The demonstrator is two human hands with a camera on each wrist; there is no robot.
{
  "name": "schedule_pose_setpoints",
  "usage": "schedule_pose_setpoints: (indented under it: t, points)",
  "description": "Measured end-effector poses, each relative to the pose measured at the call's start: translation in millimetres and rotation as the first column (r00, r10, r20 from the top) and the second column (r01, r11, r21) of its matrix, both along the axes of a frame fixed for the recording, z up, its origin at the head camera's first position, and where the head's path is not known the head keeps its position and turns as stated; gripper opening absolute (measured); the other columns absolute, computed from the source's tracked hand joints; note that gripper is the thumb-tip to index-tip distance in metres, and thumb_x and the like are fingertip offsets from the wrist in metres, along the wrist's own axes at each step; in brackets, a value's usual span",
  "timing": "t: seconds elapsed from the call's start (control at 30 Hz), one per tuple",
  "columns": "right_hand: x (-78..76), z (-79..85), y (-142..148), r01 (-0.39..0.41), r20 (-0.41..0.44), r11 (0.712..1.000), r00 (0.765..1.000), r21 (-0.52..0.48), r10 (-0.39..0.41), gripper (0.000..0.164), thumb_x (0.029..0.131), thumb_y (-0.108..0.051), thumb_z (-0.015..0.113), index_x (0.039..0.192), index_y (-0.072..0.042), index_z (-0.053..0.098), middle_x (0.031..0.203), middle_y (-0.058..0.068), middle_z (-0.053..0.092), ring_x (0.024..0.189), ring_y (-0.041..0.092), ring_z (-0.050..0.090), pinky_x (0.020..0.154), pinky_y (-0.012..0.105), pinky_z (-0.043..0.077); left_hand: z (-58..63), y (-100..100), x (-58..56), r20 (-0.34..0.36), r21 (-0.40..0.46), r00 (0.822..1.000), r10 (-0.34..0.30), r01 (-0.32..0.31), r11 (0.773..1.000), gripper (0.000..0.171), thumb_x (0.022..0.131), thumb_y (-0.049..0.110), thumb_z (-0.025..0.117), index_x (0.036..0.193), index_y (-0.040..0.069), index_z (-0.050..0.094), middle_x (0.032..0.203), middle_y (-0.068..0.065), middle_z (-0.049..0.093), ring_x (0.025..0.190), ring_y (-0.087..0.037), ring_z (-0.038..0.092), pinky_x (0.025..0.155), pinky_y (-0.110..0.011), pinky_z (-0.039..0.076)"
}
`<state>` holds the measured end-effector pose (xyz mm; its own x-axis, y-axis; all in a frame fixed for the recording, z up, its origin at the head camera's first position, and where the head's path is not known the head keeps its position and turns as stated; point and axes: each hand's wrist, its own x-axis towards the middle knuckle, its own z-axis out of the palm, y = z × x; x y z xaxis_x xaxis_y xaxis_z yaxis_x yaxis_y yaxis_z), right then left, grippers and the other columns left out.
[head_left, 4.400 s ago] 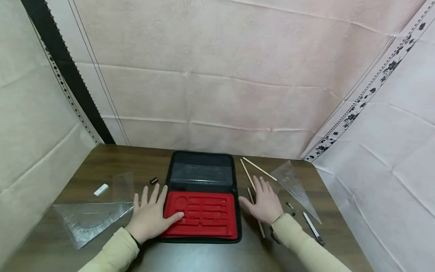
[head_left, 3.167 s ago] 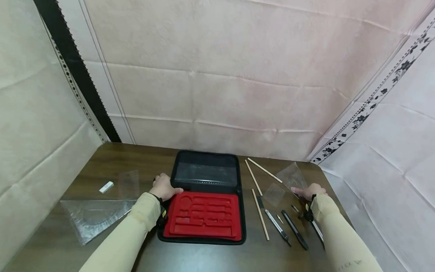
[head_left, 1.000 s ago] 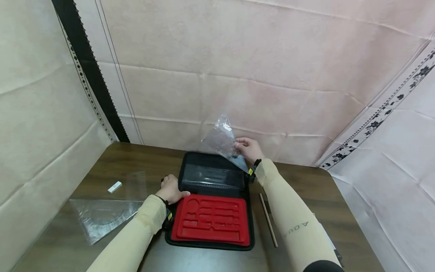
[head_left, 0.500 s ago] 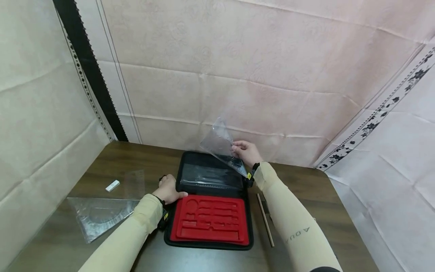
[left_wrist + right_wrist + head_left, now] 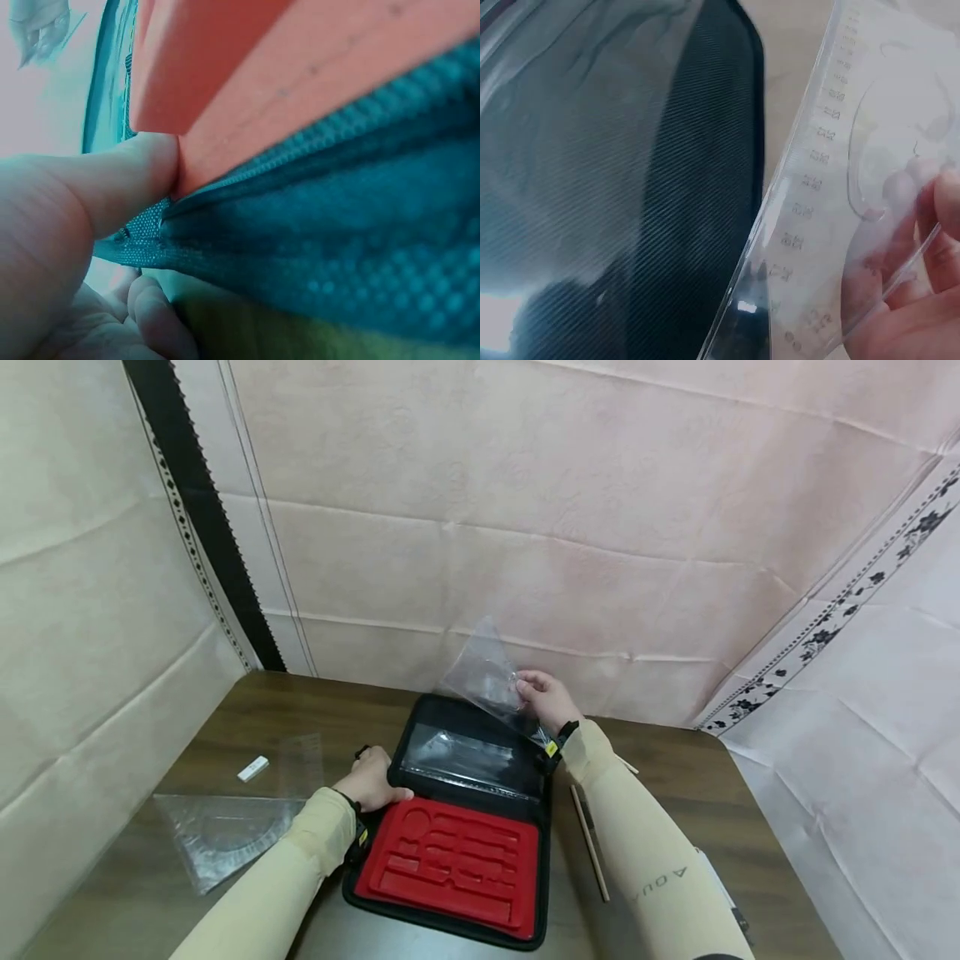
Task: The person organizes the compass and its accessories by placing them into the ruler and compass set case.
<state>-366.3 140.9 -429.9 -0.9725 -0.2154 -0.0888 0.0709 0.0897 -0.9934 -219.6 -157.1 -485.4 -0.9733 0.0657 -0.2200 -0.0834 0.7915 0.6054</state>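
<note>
A black zip case (image 5: 420,916) lies unfolded on the table, angled slightly, with a red moulded tray (image 5: 420,883) in its near half. The far half carries a clear plastic pocket (image 5: 453,753). My left hand (image 5: 371,781) grips the case's left side near the fold. In the left wrist view its thumb (image 5: 135,176) presses on top at the red tray's edge, the other fingers lower down. Over the far right of the case, my right hand (image 5: 551,702) pinches a clear set square (image 5: 480,672) raised off the table. Printed numbers run along the set square (image 5: 806,180) in the right wrist view.
Left on the table lie a large clear triangle (image 5: 217,839), a faint clear ruler-like piece (image 5: 300,760) and a white eraser (image 5: 253,768). A thin wooden stick (image 5: 590,847) lies right of the case. My right sleeve (image 5: 652,843) covers other tools there. Cloth walls surround the table.
My right hand picked up the set square on the right and brought it over the case. My left hand took hold of the case's left side. Just now the case turned slightly clockwise.
</note>
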Motion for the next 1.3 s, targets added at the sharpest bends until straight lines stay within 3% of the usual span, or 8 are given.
schedule_pose_setpoints:
  t: [0.13,0.37,0.43,0.67,0.8,0.97,1.3]
  points:
    - [-3.3,8.6,-2.9,-0.031,0.024,0.996,0.999,-0.085,0.033,0.030,0.101,-0.005,0.048,0.130,0.000,0.051,0.101,0.009,0.060,0.088,0.019,0.056,0.086,0.040,0.046,0.4,0.2,0.7,0.001,-0.012,1.000,0.014,-0.014,1.000,0.063,0.076,0.032,0.084,0.110,-0.007,0.046,0.106,-0.021,0.047,0.104,-0.039,0.044,0.092,-0.050,0.038]
    - [-7.2,1.7,-9.2,-0.064,0.040,0.998,0.997,-0.030,0.065,0.031,0.100,-0.005,0.052,0.130,-0.001,0.055,0.105,0.008,0.065,0.094,0.015,0.061,0.082,0.031,0.048,0.2,2.0,1.4,0.011,-0.016,1.000,0.014,-0.014,1.000,0.068,0.077,0.032,0.083,0.116,-0.009,0.046,0.116,-0.025,0.047,0.112,-0.041,0.042,0.097,-0.051,0.036]
    - [-7.3,-0.9,-11.7,-0.063,0.051,0.996,0.997,-0.058,0.066,0.029,0.099,-0.004,0.052,0.128,0.000,0.055,0.101,0.007,0.065,0.092,0.015,0.061,0.081,0.030,0.049,1.6,3.9,2.2,0.015,-0.011,1.000,0.011,-0.011,1.000,0.068,0.077,0.032,0.083,0.117,-0.009,0.045,0.117,-0.025,0.046,0.114,-0.042,0.042,0.098,-0.051,0.036]
    - [-7.0,9.2,-24.5,-0.082,-0.054,0.972,0.996,-0.219,0.072,0.026,0.099,0.004,0.048,0.124,0.009,0.049,0.092,0.005,0.063,0.084,0.014,0.060,0.080,0.028,0.050,3.3,4.5,2.2,0.035,-0.006,0.999,0.006,-0.006,1.000,0.072,0.078,0.032,0.082,0.123,-0.010,0.043,0.122,-0.026,0.046,0.115,-0.040,0.041,0.099,-0.051,0.035]
    - [-7.7,12.0,-26.3,-0.058,-0.047,0.982,0.998,-0.182,0.050,0.020,0.098,0.003,0.050,0.118,0.005,0.053,0.090,0.004,0.064,0.083,0.014,0.060,0.079,0.029,0.050,3.4,1.5,0.2,0.035,-0.003,0.999,0.012,-0.012,1.000,0.072,0.079,0.032,0.081,0.123,-0.010,0.043,0.121,-0.025,0.045,0.114,-0.040,0.040,0.097,-0.051,0.036]
    - [-8.9,7.7,-20.8,-0.051,-0.008,0.992,0.999,-0.113,0.051,0.018,0.100,0.000,0.049,0.117,0.002,0.054,0.094,0.005,0.063,0.086,0.014,0.059,0.077,0.026,0.049,4.2,0.6,-2.0,0.002,-0.004,1.000,0.015,-0.015,1.000,0.062,0.077,0.032,0.083,0.110,-0.006,0.046,0.105,-0.019,0.046,0.102,-0.037,0.043,0.090,-0.049,0.038]
    - [3.8,-12.0,-14.5,-0.092,0.044,0.990,0.994,-0.109,0.097,0.021,0.102,-0.002,0.045,0.122,0.003,0.051,0.099,0.008,0.059,0.090,0.017,0.055,0.080,0.028,0.047,0.5,1.8,-0.5,0.013,0.001,1.000,0.020,-0.020,1.000,0.064,0.079,0.031,0.082,0.115,-0.007,0.047,0.111,-0.020,0.047,0.104,-0.035,0.042,0.092,-0.050,0.038]
